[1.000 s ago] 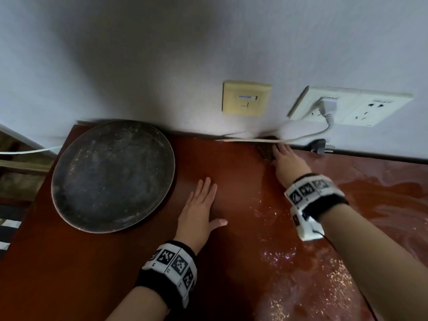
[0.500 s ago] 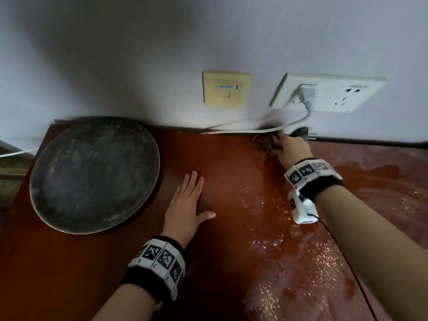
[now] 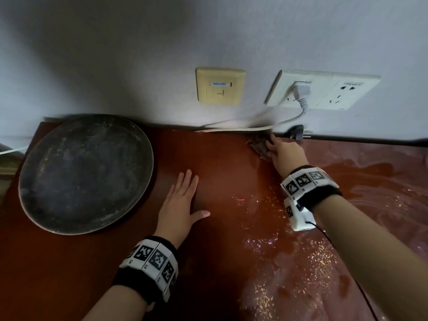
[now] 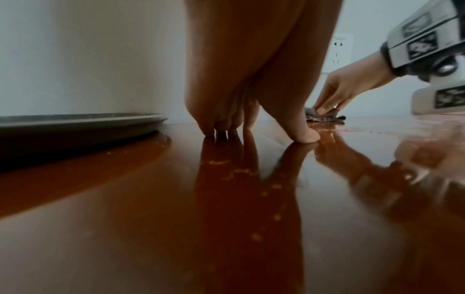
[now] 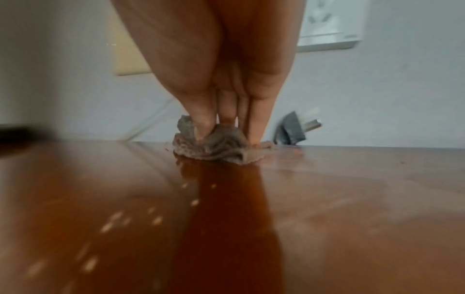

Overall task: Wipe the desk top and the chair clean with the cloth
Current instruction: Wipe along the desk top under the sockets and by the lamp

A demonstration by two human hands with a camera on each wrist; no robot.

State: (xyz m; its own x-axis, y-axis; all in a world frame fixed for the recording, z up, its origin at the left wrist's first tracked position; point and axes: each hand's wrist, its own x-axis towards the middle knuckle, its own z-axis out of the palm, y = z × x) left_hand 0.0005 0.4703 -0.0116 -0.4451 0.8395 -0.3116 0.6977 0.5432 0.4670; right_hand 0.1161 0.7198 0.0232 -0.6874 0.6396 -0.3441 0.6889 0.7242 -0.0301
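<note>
The red-brown desk top [image 3: 220, 170] fills the head view. My right hand [image 3: 284, 154] reaches to its back edge by the wall and pinches a small grey cloth [image 3: 258, 145], which is bunched against the wood. In the right wrist view the thumb and fingers [image 5: 256, 123] dig into the crumpled cloth [image 5: 216, 147]. My left hand [image 3: 180, 202] lies flat on the desk with straight fingers and holds nothing. The left wrist view shows my left hand [image 4: 251, 79] resting on its fingertips, with the right hand [image 4: 347, 89] on the cloth [image 4: 324, 116] beyond. No chair is in view.
A round dark tray [image 3: 85, 174] sits at the desk's left end, close to my left hand. A white cable [image 3: 243, 129] and a loose black plug [image 3: 296, 133] lie along the wall by the cloth. Wall sockets [image 3: 324, 90] hang above. Wet streaks and pale specks [image 3: 312, 262] cover the desk's right half.
My right hand has slid the cloth right along the back edge toward the black plug, and the cloth now sticks out left of the fingers. The left hand stays flat in place.
</note>
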